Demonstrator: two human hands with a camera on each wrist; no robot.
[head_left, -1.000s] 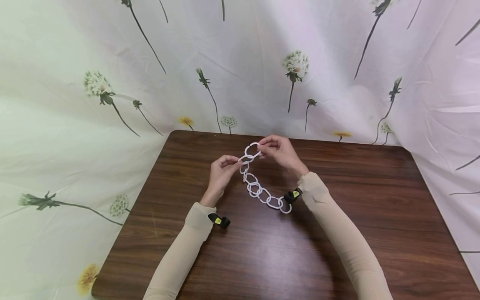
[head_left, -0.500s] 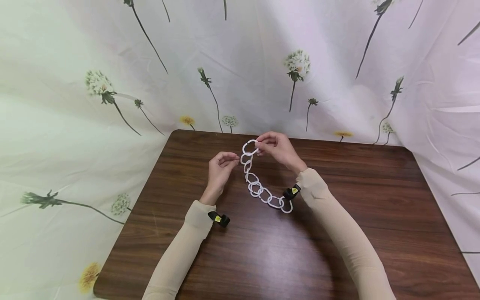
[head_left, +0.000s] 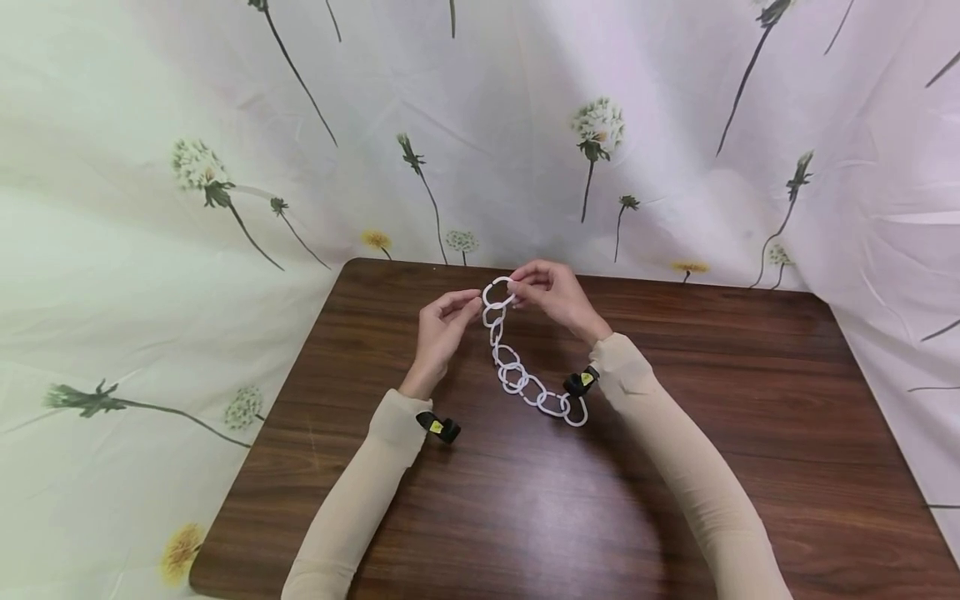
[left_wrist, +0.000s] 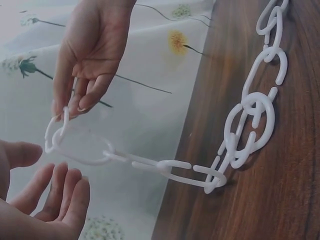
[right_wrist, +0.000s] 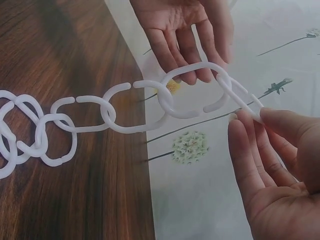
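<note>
Right hand (head_left: 553, 293) fingertips pinch the top link of the white chain (head_left: 525, 385); left hand (head_left: 442, 327) is held relaxed beside it.

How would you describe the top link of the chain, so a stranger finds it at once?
Look at the far edge of the brown table, where two hands meet. The white plastic chain rises from the wood to the right hand. Its top link alone is pinched there, lifted off the table.

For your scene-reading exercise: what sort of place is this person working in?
Probably a makeshift recording corner indoors, not a workshop. A dandelion-print cloth hangs as a backdrop behind a small brown wooden table, and the right hand holds up a white plastic chain.
</note>
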